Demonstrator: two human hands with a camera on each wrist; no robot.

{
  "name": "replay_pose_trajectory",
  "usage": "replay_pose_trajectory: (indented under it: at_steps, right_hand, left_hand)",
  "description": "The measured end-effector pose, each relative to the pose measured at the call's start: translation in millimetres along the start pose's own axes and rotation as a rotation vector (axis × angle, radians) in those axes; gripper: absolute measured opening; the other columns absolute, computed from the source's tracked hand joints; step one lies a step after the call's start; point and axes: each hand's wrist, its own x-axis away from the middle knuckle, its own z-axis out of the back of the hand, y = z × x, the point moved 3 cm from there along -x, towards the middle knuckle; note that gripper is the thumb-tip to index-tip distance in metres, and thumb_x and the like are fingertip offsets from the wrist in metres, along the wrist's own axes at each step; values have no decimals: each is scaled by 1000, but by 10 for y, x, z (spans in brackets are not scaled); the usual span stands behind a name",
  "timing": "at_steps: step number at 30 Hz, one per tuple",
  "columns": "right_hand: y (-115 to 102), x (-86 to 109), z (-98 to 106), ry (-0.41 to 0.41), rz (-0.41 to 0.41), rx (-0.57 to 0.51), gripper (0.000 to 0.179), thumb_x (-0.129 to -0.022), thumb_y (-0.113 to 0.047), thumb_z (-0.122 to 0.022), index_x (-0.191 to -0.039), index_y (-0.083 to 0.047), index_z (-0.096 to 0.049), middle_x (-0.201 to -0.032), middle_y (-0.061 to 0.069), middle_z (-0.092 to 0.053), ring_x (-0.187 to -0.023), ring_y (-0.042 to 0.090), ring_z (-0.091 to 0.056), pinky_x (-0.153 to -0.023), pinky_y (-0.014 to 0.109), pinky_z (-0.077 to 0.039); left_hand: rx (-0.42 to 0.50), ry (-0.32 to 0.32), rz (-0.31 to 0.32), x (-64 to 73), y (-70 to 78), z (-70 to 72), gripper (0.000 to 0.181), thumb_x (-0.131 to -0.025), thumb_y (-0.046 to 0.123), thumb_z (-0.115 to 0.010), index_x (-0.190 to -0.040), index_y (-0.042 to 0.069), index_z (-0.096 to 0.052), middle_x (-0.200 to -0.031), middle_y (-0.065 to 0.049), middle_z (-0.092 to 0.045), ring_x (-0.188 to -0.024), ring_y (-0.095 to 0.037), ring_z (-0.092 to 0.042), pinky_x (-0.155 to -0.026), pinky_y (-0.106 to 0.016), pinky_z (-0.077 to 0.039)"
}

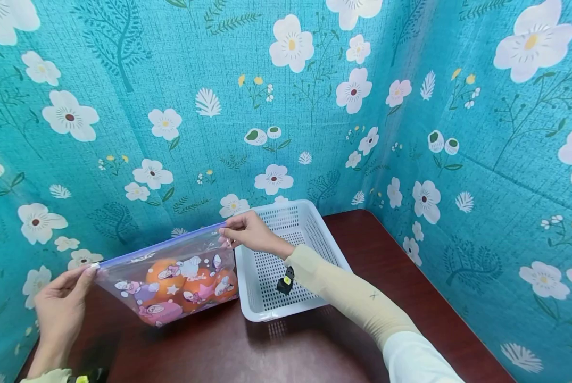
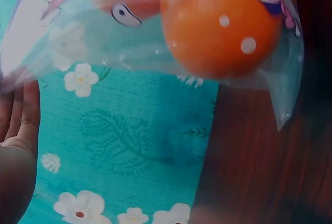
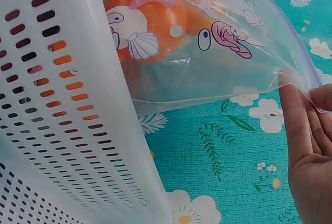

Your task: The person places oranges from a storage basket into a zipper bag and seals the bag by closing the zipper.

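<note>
A clear zip bag [image 1: 180,290] with a purple zip strip and printed cartoon figures hangs between both hands. Several round orange fruits [image 1: 161,276] bulge in its lower part; one orange fruit [image 2: 220,32] fills much of the left wrist view. My left hand [image 1: 64,303] pinches the bag's upper left corner, at the white slider [image 1: 94,265]. At the opposite top corner, my right hand [image 1: 252,233] pinches the film between thumb and fingers; the right wrist view shows this hand [image 3: 314,125] at the bag's edge. The zip strip runs straight and taut between them.
A white perforated plastic basket [image 1: 338,250] stands on the dark red-brown table [image 1: 209,351], just right of the bag and under the right forearm. Behind and to the right hangs a teal flowered cloth [image 1: 209,143].
</note>
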Motion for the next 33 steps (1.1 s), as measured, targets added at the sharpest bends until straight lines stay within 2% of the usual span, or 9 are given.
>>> replay_pose_trajectory:
  at_steps: [3, 9, 13, 16, 19, 22, 25, 30, 33]
  right_hand:
    - [-27, 19, 0, -9, 9, 3, 18, -101, -6, -61, -106, 6, -74, -87, 16, -75, -72, 11, -72, -71, 40, -63]
    - [-131, 79, -27, -63, 21, -47, 18, -101, -6, -60, -103, 7, -73, -84, 14, -75, -69, 15, -72, -70, 43, -63]
    - [-250, 170, -67, -140, 10, -76, 18, -101, -5, -59, -103, 8, -72, -83, 13, -75, -68, 16, -73, -71, 48, -62]
    - [-294, 249, -105, -220, -35, -76, 17, -101, -5, -59, -103, 7, -71, -84, 12, -76, -70, 17, -73, -75, 56, -60]
    - [-258, 292, -133, -290, -99, -66, 17, -100, -5, -61, -105, 6, -72, -85, 11, -76, -72, 18, -74, -80, 61, -57]
    - [-203, 288, -146, -313, -136, -60, 17, -100, -5, -62, -106, 5, -73, -86, 11, -76, -74, 18, -74, -80, 55, -59]
    - [-178, 249, -134, -292, -134, -58, 17, -100, -4, -62, -108, 6, -73, -87, 12, -76, -75, 18, -73, -79, 48, -61]
    - [-176, 175, -107, -233, -104, -26, 19, -100, -2, -61, -112, 9, -71, -90, 16, -75, -76, 15, -73, -81, 49, -61]
    - [-155, 121, -103, -197, -81, 21, 20, -100, -1, -61, -113, 9, -71, -92, 18, -76, -77, 12, -73, -81, 46, -61]
  left_hand:
    - [21, 15, -10, 21, 42, 24, 28, -92, 14, -74, -118, 3, -76, -84, 20, -74, -81, 2, -67, -74, -3, -47]
    - [200, 49, -92, 98, 206, 125, 29, -89, 6, -76, -115, -6, -74, -83, 10, -77, -72, -1, -70, -70, -7, -52]
    - [210, 47, -151, 189, 327, 216, 26, -90, 1, -73, -114, -9, -73, -82, 10, -76, -67, 0, -70, -70, -7, -53]
    - [158, 39, -90, 232, 330, 312, 22, -91, 1, -71, -112, -7, -75, -80, 10, -76, -66, 0, -69, -68, -7, -53]
    - [108, 9, 1, 246, 255, 373, 19, -92, 3, -72, -109, 0, -77, -80, 12, -75, -65, 0, -68, -64, -8, -53]
    - [92, -27, 85, 253, 169, 374, 19, -92, 7, -74, -110, 6, -78, -82, 15, -74, -67, 1, -68, -62, -8, -52]
    - [158, -59, 130, 222, 113, 340, 23, -91, 12, -75, -114, 10, -78, -84, 16, -74, -70, 2, -68, -63, -8, -53]
    - [289, -151, 123, 125, 58, 267, 28, -92, 12, -74, -119, 11, -76, -90, 15, -75, -76, 1, -71, -66, -10, -54]
    - [343, -206, 111, 63, 20, 224, 25, -91, 8, -73, -115, 14, -78, -93, 14, -76, -78, 1, -72, -68, -12, -55]
